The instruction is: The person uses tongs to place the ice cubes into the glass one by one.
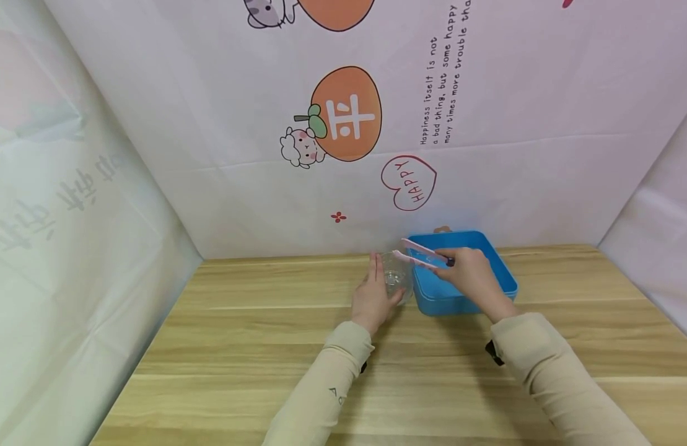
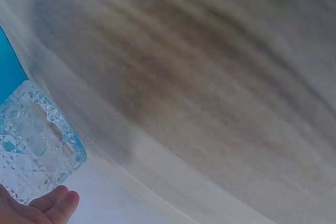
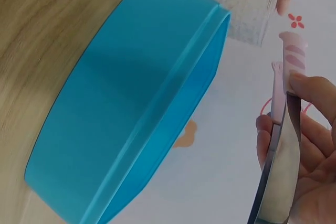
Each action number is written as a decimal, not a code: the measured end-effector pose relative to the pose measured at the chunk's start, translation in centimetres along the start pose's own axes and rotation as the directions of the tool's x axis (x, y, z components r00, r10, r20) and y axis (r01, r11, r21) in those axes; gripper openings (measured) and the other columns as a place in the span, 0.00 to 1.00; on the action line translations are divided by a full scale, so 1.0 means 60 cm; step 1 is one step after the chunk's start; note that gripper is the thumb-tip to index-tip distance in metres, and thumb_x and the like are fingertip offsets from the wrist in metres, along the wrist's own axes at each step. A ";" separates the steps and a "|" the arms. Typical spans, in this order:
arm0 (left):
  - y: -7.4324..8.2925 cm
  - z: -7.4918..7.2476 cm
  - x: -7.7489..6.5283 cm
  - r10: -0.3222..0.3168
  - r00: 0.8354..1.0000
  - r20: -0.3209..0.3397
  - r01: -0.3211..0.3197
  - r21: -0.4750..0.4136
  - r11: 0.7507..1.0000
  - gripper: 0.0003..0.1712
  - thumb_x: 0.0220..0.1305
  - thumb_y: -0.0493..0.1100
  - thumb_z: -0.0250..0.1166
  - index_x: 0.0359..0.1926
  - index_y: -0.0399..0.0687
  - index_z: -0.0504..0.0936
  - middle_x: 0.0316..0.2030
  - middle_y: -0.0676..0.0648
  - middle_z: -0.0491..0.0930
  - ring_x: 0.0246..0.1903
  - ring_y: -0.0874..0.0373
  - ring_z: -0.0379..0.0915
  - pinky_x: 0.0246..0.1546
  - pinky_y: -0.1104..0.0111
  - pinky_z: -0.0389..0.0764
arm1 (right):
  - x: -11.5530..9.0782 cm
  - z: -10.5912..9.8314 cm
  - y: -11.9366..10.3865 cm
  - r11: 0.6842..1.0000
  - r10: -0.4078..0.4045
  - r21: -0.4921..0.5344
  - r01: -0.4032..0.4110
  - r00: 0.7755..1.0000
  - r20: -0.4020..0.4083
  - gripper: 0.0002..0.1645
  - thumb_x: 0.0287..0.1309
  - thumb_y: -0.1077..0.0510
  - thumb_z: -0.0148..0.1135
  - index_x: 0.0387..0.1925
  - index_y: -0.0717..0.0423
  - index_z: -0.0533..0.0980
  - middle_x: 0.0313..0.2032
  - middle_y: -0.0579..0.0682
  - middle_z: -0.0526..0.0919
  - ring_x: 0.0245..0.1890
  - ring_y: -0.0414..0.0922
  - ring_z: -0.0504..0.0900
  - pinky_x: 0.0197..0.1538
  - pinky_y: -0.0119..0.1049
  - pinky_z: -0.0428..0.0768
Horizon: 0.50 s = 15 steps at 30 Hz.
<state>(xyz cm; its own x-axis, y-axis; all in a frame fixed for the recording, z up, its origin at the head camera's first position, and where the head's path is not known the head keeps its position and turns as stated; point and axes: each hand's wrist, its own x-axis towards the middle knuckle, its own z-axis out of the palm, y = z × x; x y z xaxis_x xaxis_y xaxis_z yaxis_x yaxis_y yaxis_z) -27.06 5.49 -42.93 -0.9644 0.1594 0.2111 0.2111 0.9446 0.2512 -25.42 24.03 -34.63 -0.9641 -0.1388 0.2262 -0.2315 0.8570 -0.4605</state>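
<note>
I count one left hand (image 1: 373, 298) and one right hand (image 1: 474, 280). Pink-tipped tongs (image 1: 427, 251): 1 pair. Clear cup (image 1: 396, 276): 1. Blue box (image 1: 455, 305): 1. Pale sleeves (image 1: 321, 384): 2. Wooden tabletop (image 1: 254, 322): 1. Printed heart (image 1: 409, 183): 1.

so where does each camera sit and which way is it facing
Head: worn on the head, facing forward and down at the table, clear container, blue box and tongs; left hand, right hand and sleeves show.
Left wrist: on that wrist, facing the clear container; left fingers show, much is blurred.
Right wrist: on that wrist, facing the blue box and tongs; both hands partly show.
Shared: head and right wrist both show the tongs.
</note>
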 end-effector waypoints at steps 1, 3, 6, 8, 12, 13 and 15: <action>0.000 0.000 0.000 0.000 1.000 -0.002 0.000 0.000 1.000 0.52 0.62 0.65 0.58 0.74 0.40 0.47 0.75 0.44 0.50 0.35 0.56 0.79 0.27 0.72 0.77 | 0.002 -0.001 0.001 1.000 0.007 -0.002 -0.007 1.000 -0.010 0.25 0.55 0.58 0.67 0.52 0.67 0.78 0.43 0.68 0.84 0.38 0.58 0.84 0.33 0.42 0.83; -0.001 0.000 0.000 0.000 1.000 -0.006 0.000 0.002 1.000 0.52 0.62 0.65 0.58 0.74 0.40 0.47 0.75 0.44 0.50 0.36 0.56 0.80 0.28 0.72 0.77 | 0.004 -0.002 0.004 0.999 0.032 0.004 -0.032 0.999 -0.021 0.26 0.55 0.58 0.66 0.54 0.67 0.77 0.44 0.69 0.83 0.38 0.59 0.84 0.31 0.41 0.81; -0.002 0.000 -0.001 0.001 1.000 -0.011 -0.001 0.004 1.000 0.52 0.62 0.65 0.57 0.74 0.40 0.47 0.75 0.44 0.50 0.38 0.56 0.80 0.30 0.71 0.79 | 0.008 -0.004 0.009 0.998 0.066 0.002 -0.066 0.997 -0.029 0.27 0.57 0.58 0.65 0.56 0.67 0.75 0.45 0.70 0.83 0.37 0.59 0.83 0.28 0.39 0.79; -0.002 0.001 -0.001 0.002 1.000 -0.009 -0.002 0.007 1.000 0.52 0.63 0.66 0.56 0.75 0.41 0.47 0.75 0.45 0.49 0.40 0.55 0.81 0.32 0.71 0.79 | 0.010 -0.004 0.014 0.996 0.089 0.002 -0.089 0.995 -0.035 0.28 0.57 0.58 0.65 0.57 0.68 0.74 0.45 0.70 0.82 0.36 0.58 0.83 0.28 0.39 0.79; -0.002 0.003 -0.001 0.000 1.000 -0.004 0.000 0.005 1.000 0.52 0.63 0.66 0.56 0.75 0.41 0.46 0.75 0.45 0.49 0.44 0.55 0.81 0.34 0.70 0.80 | 0.017 -0.002 0.026 0.994 0.109 -0.014 -0.110 0.993 -0.051 0.28 0.57 0.58 0.64 0.56 0.70 0.74 0.45 0.70 0.82 0.36 0.58 0.83 0.34 0.45 0.82; -0.002 0.003 -0.001 -0.002 1.000 -0.004 0.002 0.003 1.000 0.52 0.63 0.66 0.56 0.75 0.41 0.46 0.75 0.45 0.49 0.44 0.54 0.81 0.34 0.70 0.80 | 0.019 -0.002 0.030 0.993 0.118 -0.015 -0.119 0.992 -0.050 0.27 0.58 0.58 0.64 0.56 0.70 0.74 0.45 0.71 0.82 0.37 0.59 0.83 0.36 0.46 0.82; -0.002 0.004 -0.001 -0.005 1.000 -0.004 0.005 0.002 1.000 0.52 0.63 0.66 0.56 0.75 0.41 0.46 0.75 0.45 0.49 0.44 0.54 0.81 0.35 0.70 0.80 | 0.022 0.000 0.037 0.991 0.131 -0.021 -0.132 0.990 -0.044 0.28 0.58 0.58 0.64 0.56 0.71 0.73 0.47 0.71 0.81 0.39 0.61 0.82 0.40 0.50 0.82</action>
<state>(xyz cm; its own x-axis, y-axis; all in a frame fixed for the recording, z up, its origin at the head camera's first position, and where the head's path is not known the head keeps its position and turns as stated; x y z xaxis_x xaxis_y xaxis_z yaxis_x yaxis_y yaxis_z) -27.09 5.43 -43.19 -0.9648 0.1538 0.2132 0.2062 0.9458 0.2508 -27.21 25.74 -35.38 -0.9794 -0.0032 0.2018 -0.0994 0.8779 -0.4684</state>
